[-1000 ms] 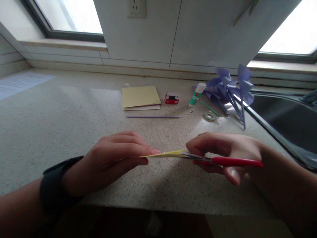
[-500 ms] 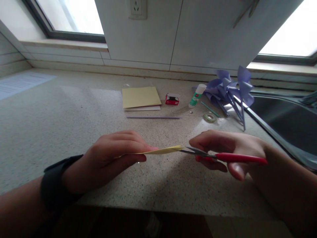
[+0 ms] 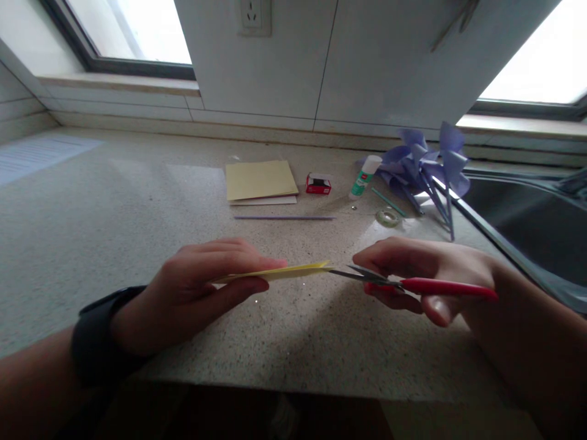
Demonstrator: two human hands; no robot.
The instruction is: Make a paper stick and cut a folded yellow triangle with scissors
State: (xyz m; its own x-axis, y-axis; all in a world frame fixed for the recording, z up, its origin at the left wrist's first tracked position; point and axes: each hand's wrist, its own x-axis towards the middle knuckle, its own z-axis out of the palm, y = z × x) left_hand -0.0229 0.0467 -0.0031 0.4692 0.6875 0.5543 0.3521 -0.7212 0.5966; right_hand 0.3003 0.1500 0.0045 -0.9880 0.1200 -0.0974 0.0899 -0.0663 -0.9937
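Note:
Pinched between the thumb and fingers of my left hand (image 3: 211,284) is a folded piece of yellow paper (image 3: 298,271), seen nearly edge-on above the counter. Its right end parts into layers. My right hand (image 3: 426,269) holds red-handled scissors (image 3: 440,287), with fingers through or around the handles; the exact grip is partly hidden. The scissor blades point left and stand slightly apart. The lower blade's tip reaches the paper's right end, and the upper blade lies a little away from it.
Along the back of the counter (image 3: 137,244) lie a yellow paper stack (image 3: 261,180), a red box (image 3: 318,184), a glue stick (image 3: 364,177), a tape roll (image 3: 387,217) and a thin purple stick (image 3: 284,217). Purple paper pinwheels (image 3: 422,159) rest beside the sink (image 3: 527,214).
My left hand and the yellow paper have shifted slightly left and up. The scissor blades have parted a bit more, and the upper blade is farther from the paper.

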